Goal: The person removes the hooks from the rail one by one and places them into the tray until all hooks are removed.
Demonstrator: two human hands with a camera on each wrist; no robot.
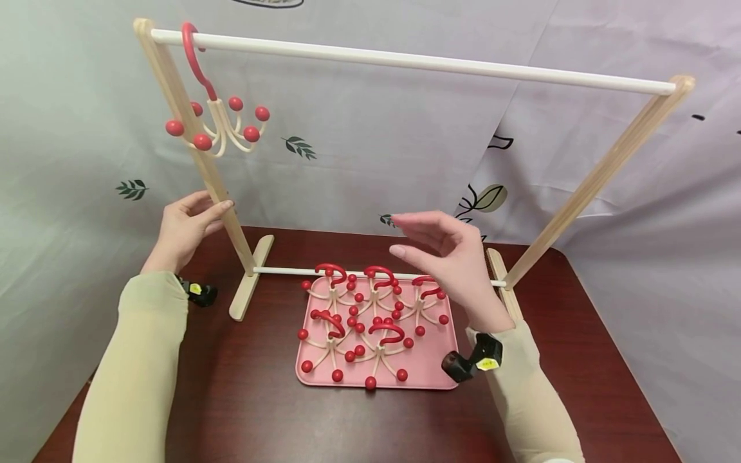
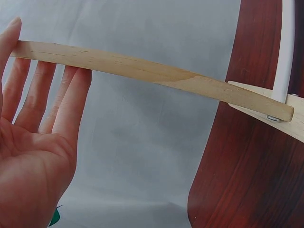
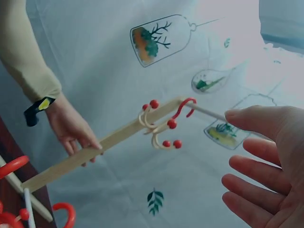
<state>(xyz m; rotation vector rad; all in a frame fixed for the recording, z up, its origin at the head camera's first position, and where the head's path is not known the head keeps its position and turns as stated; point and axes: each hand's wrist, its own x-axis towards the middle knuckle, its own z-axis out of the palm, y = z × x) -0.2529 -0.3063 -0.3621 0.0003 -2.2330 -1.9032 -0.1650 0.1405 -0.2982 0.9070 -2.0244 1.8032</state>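
In the head view my left hand point(image 1: 181, 228) holds the left wooden post point(image 1: 233, 233) of a rack, below its middle. The left wrist view shows the thumb on one side of the post and the fingers on the other. A hanger with a red hook and red-balled prongs point(image 1: 217, 119) hangs at the left end of the white top bar point(image 1: 405, 60). My right hand point(image 1: 454, 257) is in the air above the right back of a pink tray point(image 1: 431, 363), fingers relaxed, holding nothing. Several similar hangers point(image 1: 380, 350) lie in the tray.
The rack's right post point(image 1: 602, 180) leans outward at the right. A white lower bar point(image 1: 283, 271) runs behind the tray, joining the wooden feet point(image 1: 246, 296). All stands on a dark red-brown table point(image 1: 249, 386), with a printed cloth point(image 1: 359, 141) behind.
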